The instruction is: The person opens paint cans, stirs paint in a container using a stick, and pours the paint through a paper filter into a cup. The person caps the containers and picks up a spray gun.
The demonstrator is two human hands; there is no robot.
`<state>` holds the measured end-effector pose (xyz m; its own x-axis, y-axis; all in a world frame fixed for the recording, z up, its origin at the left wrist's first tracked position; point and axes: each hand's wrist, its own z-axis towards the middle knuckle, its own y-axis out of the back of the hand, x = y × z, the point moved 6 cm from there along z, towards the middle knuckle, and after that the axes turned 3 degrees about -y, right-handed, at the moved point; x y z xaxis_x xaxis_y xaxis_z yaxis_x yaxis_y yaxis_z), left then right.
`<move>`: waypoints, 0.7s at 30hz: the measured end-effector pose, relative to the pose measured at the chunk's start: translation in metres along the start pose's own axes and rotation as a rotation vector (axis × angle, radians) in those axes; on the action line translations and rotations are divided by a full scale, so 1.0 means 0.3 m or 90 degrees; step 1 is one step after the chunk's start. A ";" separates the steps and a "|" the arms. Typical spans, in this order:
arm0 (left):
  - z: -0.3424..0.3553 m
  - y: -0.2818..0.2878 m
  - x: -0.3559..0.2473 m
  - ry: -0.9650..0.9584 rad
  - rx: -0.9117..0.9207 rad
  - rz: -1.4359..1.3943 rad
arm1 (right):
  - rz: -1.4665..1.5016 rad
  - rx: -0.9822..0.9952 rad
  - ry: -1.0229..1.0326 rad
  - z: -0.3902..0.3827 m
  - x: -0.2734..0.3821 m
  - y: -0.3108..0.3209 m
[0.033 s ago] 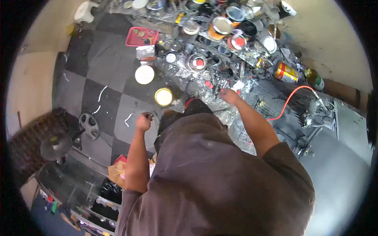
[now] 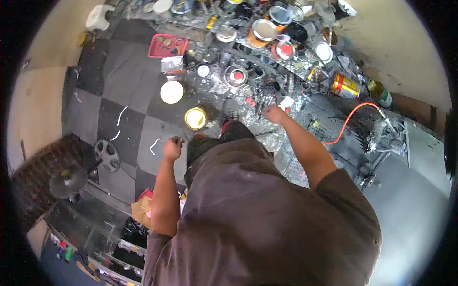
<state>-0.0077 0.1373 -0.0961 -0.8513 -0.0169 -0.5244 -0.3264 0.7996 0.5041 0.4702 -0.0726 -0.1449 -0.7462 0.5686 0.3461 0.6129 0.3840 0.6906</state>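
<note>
My left hand [image 2: 173,148] hangs over the checkered floor with its fingers curled together; whether anything small is in them does not show. Beyond it stands an open yellow-rimmed can [image 2: 195,118] with pale contents, apart from the hand. A round cream-coloured lid or tub top [image 2: 171,92] lies farther off. My right hand [image 2: 274,114] reaches out with closed fingers at the edge of the cluttered work area. What it may hold is too small to make out. Near its fingers are small red pieces [image 2: 250,102] and a white scrap [image 2: 286,102].
Paint-spattered cans and jars crowd the far side, among them a red-capped tin [image 2: 236,76] and an orange bucket [image 2: 261,33]. A pink tray [image 2: 167,46] lies far left. An orange hose [image 2: 350,117] curves on the right. A fan-like stand [image 2: 68,182] is at left.
The view has shifted slightly, so the cans and floor sit a little farther left in the picture. Both hands keep nearly the same pose, the right a little lower and farther left.
</note>
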 end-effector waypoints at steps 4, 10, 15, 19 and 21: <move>-0.036 0.053 -0.112 0.019 -0.035 0.037 | 0.048 0.054 0.041 0.189 0.178 0.082; 0.083 -0.002 -0.060 0.019 0.074 0.200 | 0.248 -0.044 0.005 0.299 0.247 0.190; 0.139 0.013 -0.026 -0.010 0.155 0.094 | 0.187 -0.076 -0.012 0.294 0.302 0.106; 0.194 0.052 0.032 -0.051 0.307 0.186 | 0.114 -0.066 -0.085 0.235 0.305 -0.063; 0.256 0.068 0.164 -0.096 0.356 0.235 | 0.126 -0.019 -0.063 0.233 0.393 -0.115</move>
<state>-0.0246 0.1988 -0.1643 -0.7867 0.3672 -0.4962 0.2692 0.9274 0.2596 0.3790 0.0321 -0.1724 -0.5817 0.7004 0.4136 0.7361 0.2369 0.6340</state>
